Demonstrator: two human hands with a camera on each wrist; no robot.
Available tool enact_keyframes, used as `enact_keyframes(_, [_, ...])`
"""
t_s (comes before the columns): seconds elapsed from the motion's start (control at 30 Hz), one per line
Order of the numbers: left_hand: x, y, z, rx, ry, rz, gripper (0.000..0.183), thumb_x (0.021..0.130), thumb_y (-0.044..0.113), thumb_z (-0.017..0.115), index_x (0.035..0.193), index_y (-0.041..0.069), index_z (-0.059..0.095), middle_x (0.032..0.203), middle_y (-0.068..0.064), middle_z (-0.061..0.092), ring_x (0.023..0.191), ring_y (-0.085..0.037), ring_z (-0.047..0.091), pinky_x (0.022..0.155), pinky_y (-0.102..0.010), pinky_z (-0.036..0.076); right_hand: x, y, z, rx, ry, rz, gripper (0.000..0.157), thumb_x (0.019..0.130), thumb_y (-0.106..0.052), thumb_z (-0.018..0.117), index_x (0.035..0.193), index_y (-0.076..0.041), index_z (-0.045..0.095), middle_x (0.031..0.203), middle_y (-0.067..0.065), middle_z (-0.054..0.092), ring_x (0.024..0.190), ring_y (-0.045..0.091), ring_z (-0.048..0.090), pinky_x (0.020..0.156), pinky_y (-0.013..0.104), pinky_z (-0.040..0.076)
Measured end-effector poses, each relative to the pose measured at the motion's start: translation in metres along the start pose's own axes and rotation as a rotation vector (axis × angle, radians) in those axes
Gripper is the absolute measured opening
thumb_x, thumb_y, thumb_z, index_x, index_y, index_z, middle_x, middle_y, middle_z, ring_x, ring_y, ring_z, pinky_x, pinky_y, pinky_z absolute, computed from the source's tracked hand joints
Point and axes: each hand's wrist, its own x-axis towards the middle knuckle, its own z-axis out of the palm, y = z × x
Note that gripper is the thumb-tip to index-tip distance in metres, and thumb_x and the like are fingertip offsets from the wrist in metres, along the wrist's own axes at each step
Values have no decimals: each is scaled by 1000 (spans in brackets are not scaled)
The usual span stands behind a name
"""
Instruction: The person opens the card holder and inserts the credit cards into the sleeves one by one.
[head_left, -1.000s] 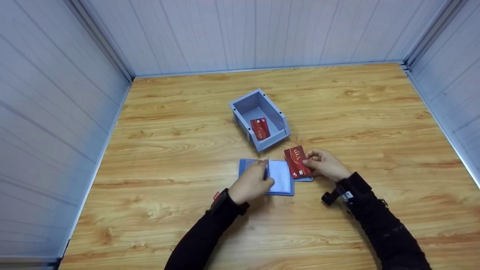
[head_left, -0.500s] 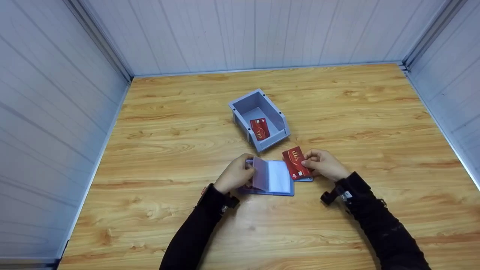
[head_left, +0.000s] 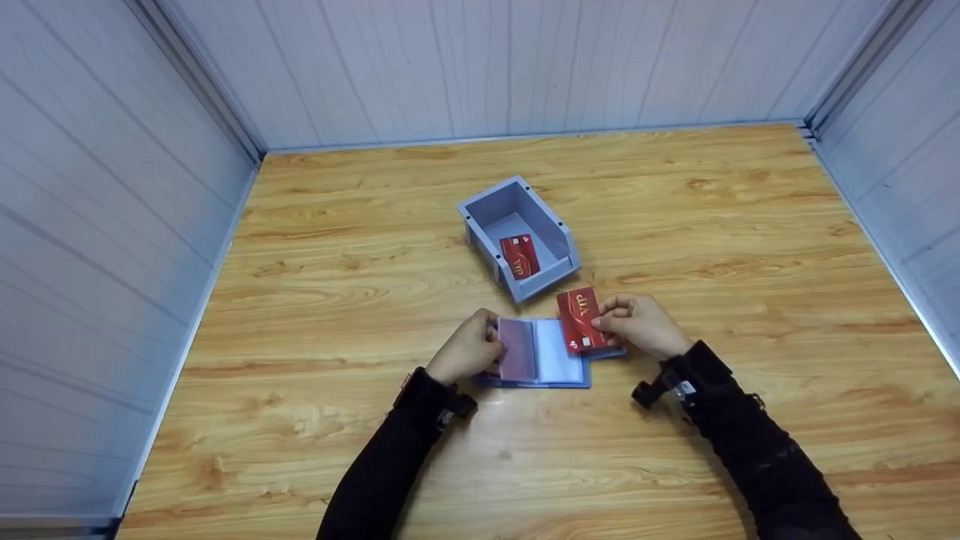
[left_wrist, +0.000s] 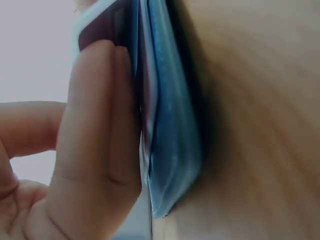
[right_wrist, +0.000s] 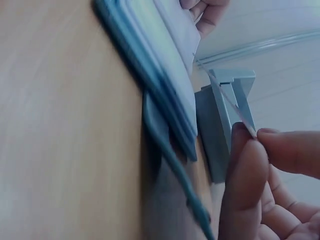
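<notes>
Lying open on the wooden table (head_left: 337, 420): one blue card holder (head_left: 553, 364), landmark for all entries, listed near to far.

Item: black left sleeve (head_left: 382, 465) and black right sleeve (head_left: 757, 442), wrist straps fitted, reaching in from the holder's near side.

Item: left hand (head_left: 466, 351), at the holder's left edge; thumb and fingers pinch a raised page (head_left: 516, 351), clear with a reddish tint, tilted over the holder's left half.

Item: right hand (head_left: 641, 326), right of the holder; thumb and fingertips pinch a card by its right edge.

Item: that card, one red VIP card (head_left: 579, 321), printed face up, over the far right part of the holder's right-hand page; contact with the page cannot be told.

Item: closure strap (head_left: 611, 353), blue, projecting from the holder's right side.

Item: grey bin (head_left: 551, 277), beyond the holder, near but apart; a second red card (head_left: 520, 256) rests inside.

Item: pale panelled wall (head_left: 480, 67), well beyond the holder.

Remarks, by judgement: the step in hand is presenting the card to a clear pocket while the pages are parted. The next move calls for finding the pocket's mouth, squaring the card to it and sliding in gently, lest the soft film buckle. Which page edge is open cannot be made out.
</notes>
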Motion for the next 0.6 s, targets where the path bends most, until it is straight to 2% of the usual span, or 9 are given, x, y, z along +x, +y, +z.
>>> enact_keyframes(0.13, [0,-1,1,-23,-9,2,36,88,-7,51,123,-9,41,79,-5,53,63,-14,59,60,-30,60,3,-4,10,2,5,-22,30,87,-5,67,109,11,56,70,-8,67,57,5,60,55,20,53])
enact_keyframes(0.3, [1,-2,3,-69,-27,-7,43,87,-9,49,129,-7,38,80,-7,54,65,-16,60,61,-32,61,6,-6,22,-32,-41,-71,30,85,-2,68,108,14,58,72,-5,67,57,6,61,57,22,56])
enact_keyframes(0.47, [2,-3,3,-49,-29,-1,51,86,-10,49,136,-4,36,77,-5,53,63,-14,58,58,-30,60,8,-5,29,-103,-102,-98,31,86,-2,66,109,15,56,70,-3,65,54,6,60,55,21,56])
enact_keyframes(0.6, [2,-4,3,-46,-30,7,49,86,-11,48,133,-5,38,76,-5,53,62,-14,58,58,-30,60,9,-3,33,-132,-126,-103,34,86,-2,66,113,16,55,71,0,65,52,5,60,54,20,55])
